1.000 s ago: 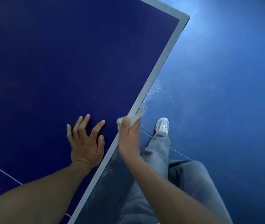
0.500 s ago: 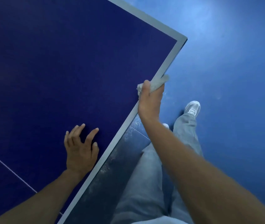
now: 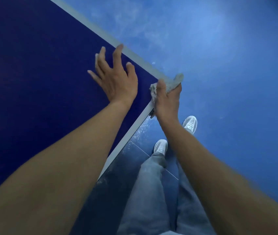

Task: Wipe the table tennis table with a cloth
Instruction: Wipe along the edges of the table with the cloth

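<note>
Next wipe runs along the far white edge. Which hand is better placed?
Right, likely. The right hand grips the cloth at the corner of the table where that edge starts; the left hand lies flat on the blue top, holding nothing.

Glossy blue floor (image 3: 236,116) fills the right of the frame, brightest at upper right, with pale dusty specks (image 3: 140,130) and a thin white line (image 3: 140,148).
</note>
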